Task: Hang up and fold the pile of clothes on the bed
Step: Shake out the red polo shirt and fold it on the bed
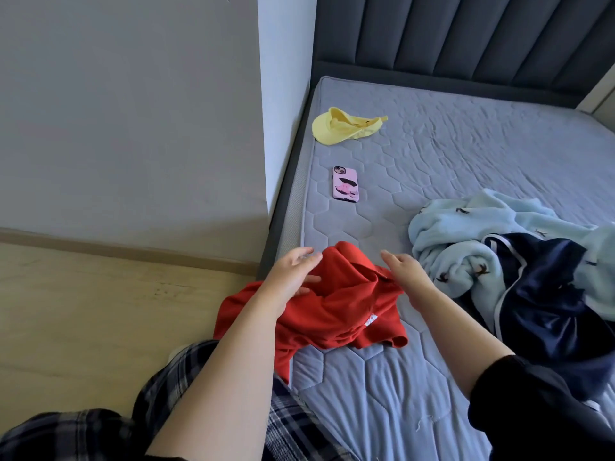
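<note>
A crumpled red shirt (336,311) lies on the near left corner of the grey quilted mattress (466,154), part of it hanging over the bed's edge. My left hand (293,277) rests on its left side with the fingers among the folds. My right hand (404,269) touches the collar at the shirt's right side, fingers fairly straight. To the right lies a pile of a light blue fleece garment (466,241) and a dark navy satin garment (545,294).
A yellow cap (342,126) sits near the head of the bed and a phone in a pink case (345,184) lies below it. A dark padded headboard (466,38) stands behind. A wall (133,111) and wooden floor (100,311) are on the left.
</note>
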The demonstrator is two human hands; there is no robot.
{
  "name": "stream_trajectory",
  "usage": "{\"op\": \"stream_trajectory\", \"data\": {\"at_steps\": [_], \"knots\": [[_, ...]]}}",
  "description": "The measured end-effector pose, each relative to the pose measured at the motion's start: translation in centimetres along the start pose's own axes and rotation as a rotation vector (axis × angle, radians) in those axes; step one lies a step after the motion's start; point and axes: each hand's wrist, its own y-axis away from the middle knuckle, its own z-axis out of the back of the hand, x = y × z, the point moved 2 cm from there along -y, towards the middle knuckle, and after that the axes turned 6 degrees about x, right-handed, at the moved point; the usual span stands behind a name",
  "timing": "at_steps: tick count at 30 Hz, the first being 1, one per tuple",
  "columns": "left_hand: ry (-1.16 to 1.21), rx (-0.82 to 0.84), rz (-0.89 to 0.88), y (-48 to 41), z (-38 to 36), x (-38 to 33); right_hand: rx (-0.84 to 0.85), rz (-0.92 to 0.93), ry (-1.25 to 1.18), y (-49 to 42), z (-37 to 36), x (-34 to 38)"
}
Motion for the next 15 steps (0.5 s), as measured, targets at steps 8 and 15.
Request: {"op": "stream_trajectory", "data": {"at_steps": [8,15], "knots": [[-0.081,-0.007,0.122,-0.2,-0.2,-0.2,0.254,0.291,0.318,2.6,-4.2,1.1],[-0.179,-0.115,0.095,0.0,0.6,0.1,0.039,0.448,0.284,2.4,-4.5,1.7]]}}
